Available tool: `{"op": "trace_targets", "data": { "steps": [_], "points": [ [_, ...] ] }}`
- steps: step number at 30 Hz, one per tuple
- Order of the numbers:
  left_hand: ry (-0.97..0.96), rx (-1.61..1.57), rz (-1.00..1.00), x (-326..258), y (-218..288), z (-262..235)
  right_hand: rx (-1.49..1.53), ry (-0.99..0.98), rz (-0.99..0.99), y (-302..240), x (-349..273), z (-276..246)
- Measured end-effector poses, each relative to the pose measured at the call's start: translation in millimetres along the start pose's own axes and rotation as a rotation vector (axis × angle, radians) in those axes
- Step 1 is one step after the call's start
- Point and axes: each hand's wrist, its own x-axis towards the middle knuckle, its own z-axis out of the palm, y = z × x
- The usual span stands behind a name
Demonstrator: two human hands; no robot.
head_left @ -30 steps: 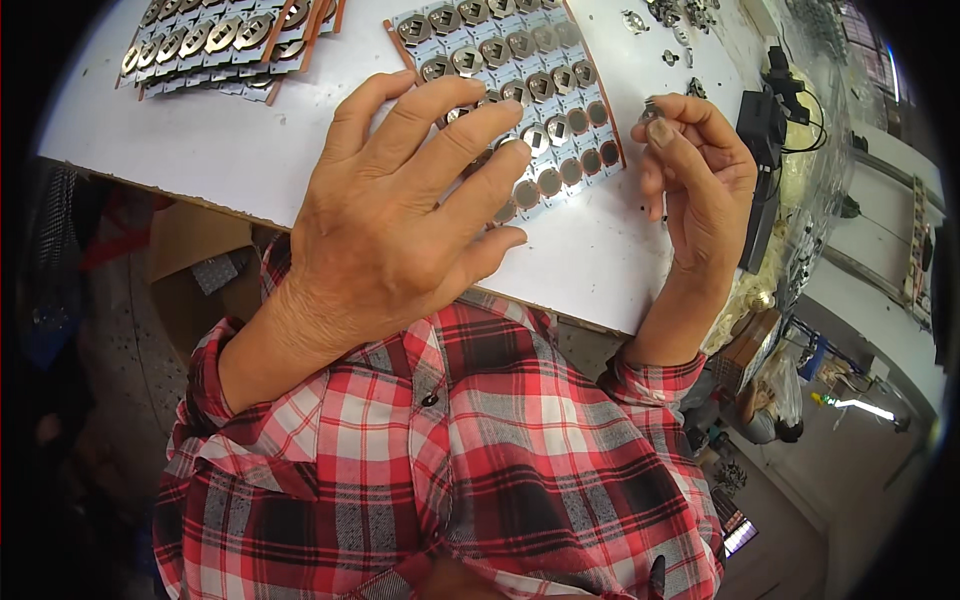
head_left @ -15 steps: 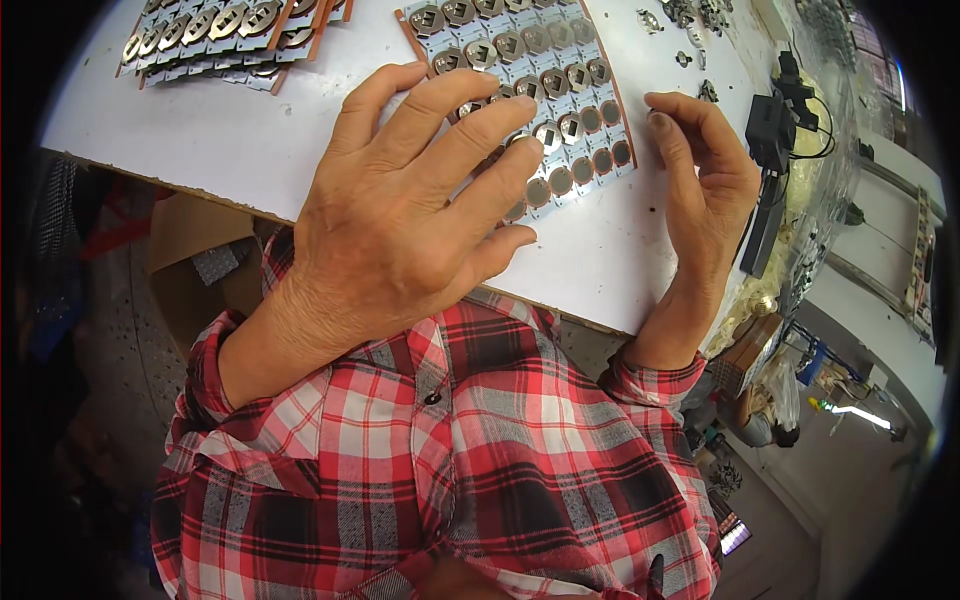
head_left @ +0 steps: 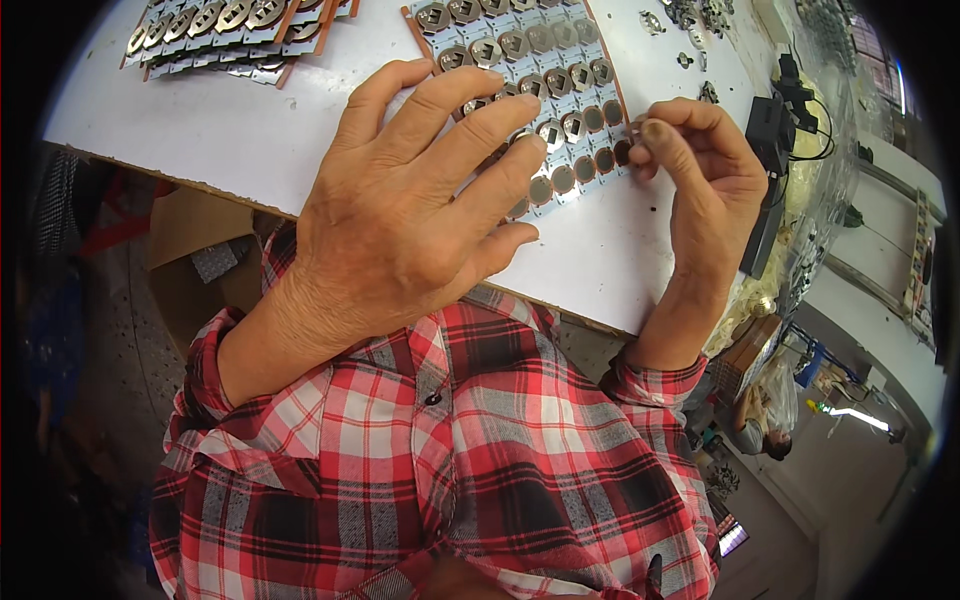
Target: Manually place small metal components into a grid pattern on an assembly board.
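Observation:
A panel of small circuit boards [head_left: 572,150] lies on the white table in front of me. Silver metal battery holders [head_left: 550,133] sit in its upper rows, while bare dark round pads [head_left: 562,181] show along the near row and at the right end of the row above. My left hand [head_left: 400,200] is open, fingers spread over the panel's left part and hiding some of it. At the panel's right edge my right hand [head_left: 690,160] is closed in a pinch, thumb against fingers. Whatever the pinch holds is too small to make out.
More filled panels [head_left: 225,40] are stacked at the far left. Loose metal pieces [head_left: 688,14] are scattered at the far right, near a black power adapter [head_left: 770,135]. Below the table's left edge stands a cardboard box [head_left: 180,230]. Another person [head_left: 755,425] is off to the right.
My right hand has swung left to the panel's edge, its fingers closing into a pinch. The left hand stays in place over the panel, which has barely shifted.

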Motion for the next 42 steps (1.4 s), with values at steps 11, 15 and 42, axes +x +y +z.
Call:
{"op": "trace_targets", "data": {
  "steps": [11, 15, 42],
  "points": [
    [-0.019, 0.009, -0.002, -1, 1, -2, -0.097, -0.006, -0.071, 8, -4, 22],
    [-0.023, 0.009, -0.011, -2, 2, -3, -0.133, -0.028, -0.158, 14, -6, 27],
    [-0.069, 0.054, 0.063, 3, -8, -7, -0.793, 0.071, 0.25, -26, -49, -64]
  ]
}}
